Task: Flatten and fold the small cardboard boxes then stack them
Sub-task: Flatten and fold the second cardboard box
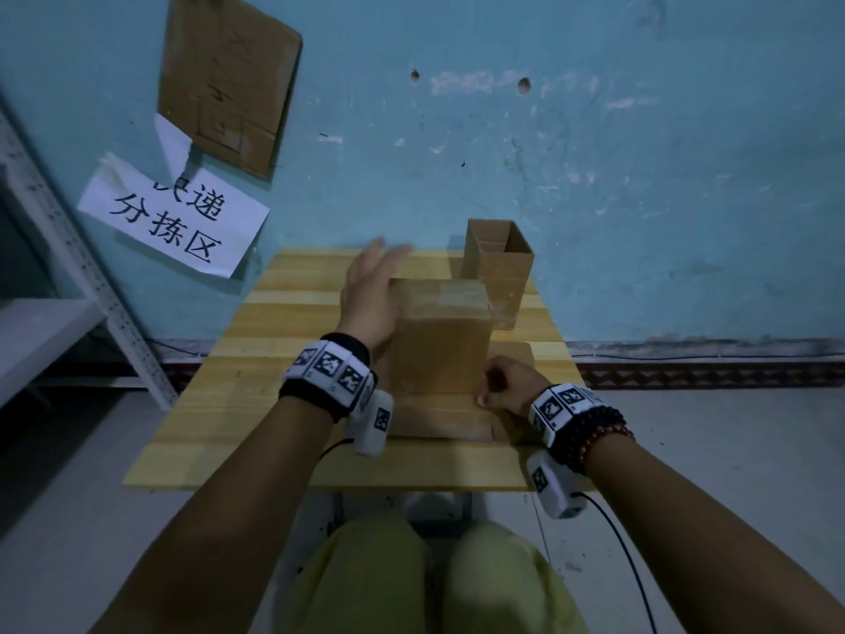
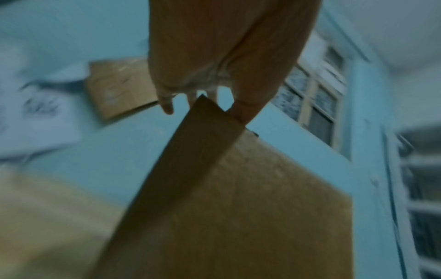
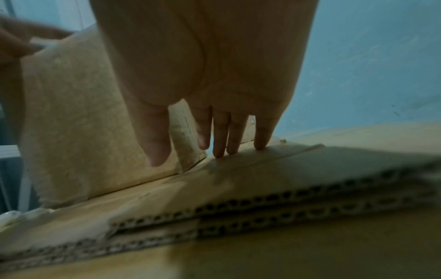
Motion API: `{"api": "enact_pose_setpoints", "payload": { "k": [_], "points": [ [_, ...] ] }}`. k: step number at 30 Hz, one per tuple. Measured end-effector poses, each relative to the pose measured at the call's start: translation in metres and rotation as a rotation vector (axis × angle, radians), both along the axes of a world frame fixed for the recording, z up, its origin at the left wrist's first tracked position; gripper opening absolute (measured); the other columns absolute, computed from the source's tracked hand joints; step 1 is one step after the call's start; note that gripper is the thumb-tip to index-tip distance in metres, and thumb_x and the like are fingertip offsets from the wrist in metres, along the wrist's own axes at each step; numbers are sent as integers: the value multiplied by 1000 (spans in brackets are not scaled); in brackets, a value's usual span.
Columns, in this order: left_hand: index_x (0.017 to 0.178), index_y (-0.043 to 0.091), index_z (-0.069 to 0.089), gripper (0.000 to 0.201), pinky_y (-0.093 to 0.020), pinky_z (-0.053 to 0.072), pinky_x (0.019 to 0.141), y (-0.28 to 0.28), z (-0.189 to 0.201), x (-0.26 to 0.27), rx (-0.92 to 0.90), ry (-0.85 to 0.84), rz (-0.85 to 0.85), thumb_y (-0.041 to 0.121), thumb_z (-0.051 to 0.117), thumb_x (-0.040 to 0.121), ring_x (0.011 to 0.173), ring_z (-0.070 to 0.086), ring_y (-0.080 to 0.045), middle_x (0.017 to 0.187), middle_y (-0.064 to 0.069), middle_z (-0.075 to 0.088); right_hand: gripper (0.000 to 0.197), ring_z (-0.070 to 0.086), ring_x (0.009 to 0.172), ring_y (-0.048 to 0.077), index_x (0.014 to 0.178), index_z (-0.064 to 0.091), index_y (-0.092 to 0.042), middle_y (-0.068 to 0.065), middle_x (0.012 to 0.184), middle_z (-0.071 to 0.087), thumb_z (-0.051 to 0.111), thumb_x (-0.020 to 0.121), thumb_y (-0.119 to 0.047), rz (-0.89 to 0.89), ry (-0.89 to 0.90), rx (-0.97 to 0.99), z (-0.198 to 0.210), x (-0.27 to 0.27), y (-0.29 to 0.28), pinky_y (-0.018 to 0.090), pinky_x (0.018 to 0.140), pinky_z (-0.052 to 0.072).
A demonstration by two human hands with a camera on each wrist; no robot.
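on the wooden table [image 1: 256, 372] against the blue wall [image 1: 594, 176], a brown box [image 1: 441, 340] stands upright on flattened cardboard [image 1: 439, 418] near the front edge. an open box [image 1: 498, 258] sits behind. left hand [image 1: 370, 299], fingers straight, lies against its side; right hand [image 1: 505, 384] presses fingertips [image 3: 218, 151] onto the flat sheets.

Both forearms are bare, with no sleeves. The left wrist carries a black band [image 1: 336, 375] faced with white blocks printed with black square-code markers, and a white camera pod [image 1: 374, 423] hangs under it, trailing a thin black cable. The right wrist wears a like marker band [image 1: 564, 404], then dark bead bracelets [image 1: 590, 432] and a reddish-brown bead string. Its white pod [image 1: 551, 485], marked with a code square, feeds a black cable. The legs wear yellow-green trousers [image 1: 375, 574].
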State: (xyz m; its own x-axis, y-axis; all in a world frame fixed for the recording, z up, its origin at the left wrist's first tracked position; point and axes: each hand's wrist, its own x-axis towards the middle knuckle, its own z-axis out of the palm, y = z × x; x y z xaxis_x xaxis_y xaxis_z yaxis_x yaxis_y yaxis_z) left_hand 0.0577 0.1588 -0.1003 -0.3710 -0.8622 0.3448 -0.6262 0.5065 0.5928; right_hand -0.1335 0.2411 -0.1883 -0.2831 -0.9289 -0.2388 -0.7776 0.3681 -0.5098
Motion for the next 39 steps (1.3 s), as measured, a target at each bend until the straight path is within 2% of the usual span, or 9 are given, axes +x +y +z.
{"api": "enact_pose_setpoints", "payload": {
  "k": [2,7,11,14,18,20,25,34,39],
  "points": [
    [136,29,44,58,-40,3,119,2,4,-8,-76,-225,-126,-7,37,91,144,15,-16,153,6,28,59,52,118,25,130,45,-14,8,129,56,71,79,-25,0,14,2,0,2,0,31,97,42],
    [140,18,39,43,-37,26,110,1,8,-24,-56,-466,-167,30,32,99,132,32,-22,145,-2,36,34,56,113,29,124,51,-8,14,122,59,50,90,-7,-20,53,-77,9,-1,-2,31,92,43],
    [141,18,37,44,-34,27,108,1,5,-27,-96,-459,-191,32,30,100,133,31,-19,145,-1,35,33,55,114,35,113,59,5,23,119,60,37,89,10,-197,-70,-538,42,-7,-9,31,96,38],
    [142,17,37,44,-33,24,112,1,5,-27,-89,-408,-233,31,32,100,136,33,-17,148,0,36,36,53,117,30,116,61,1,19,124,59,38,90,10,-132,-45,-754,85,2,-16,23,95,34],
    [136,18,42,41,-36,35,106,-5,2,-28,-52,-347,-222,29,38,97,127,43,-21,140,-2,46,30,50,119,28,118,60,0,17,126,58,41,95,-2,206,152,-563,107,15,-39,24,94,33],
    [132,19,42,39,-36,40,99,-9,1,-27,-10,-320,-201,29,42,94,121,47,-24,134,-5,50,28,53,115,29,115,62,-1,17,122,60,44,94,-5,259,210,-476,100,18,-49,26,90,35],
    [128,15,35,42,-35,41,93,-12,1,-25,30,-317,-198,29,48,91,118,49,-28,131,-10,50,25,50,106,30,110,59,-2,19,115,54,49,88,-2,211,137,-471,90,21,-57,21,74,28],
    [130,17,35,44,-31,37,85,-15,-5,-26,-34,-327,-191,28,46,89,116,49,-27,128,-9,52,22,44,101,25,105,52,-9,6,98,35,48,85,-4,209,154,-392,88,26,-67,27,77,30],
    [131,17,34,46,-33,38,90,-18,-7,-28,-39,-321,-192,30,47,88,119,48,-26,130,-9,50,22,43,102,25,106,53,-9,7,98,31,47,86,-3,198,142,-422,87,24,-64,27,77,31]
  ]
}}
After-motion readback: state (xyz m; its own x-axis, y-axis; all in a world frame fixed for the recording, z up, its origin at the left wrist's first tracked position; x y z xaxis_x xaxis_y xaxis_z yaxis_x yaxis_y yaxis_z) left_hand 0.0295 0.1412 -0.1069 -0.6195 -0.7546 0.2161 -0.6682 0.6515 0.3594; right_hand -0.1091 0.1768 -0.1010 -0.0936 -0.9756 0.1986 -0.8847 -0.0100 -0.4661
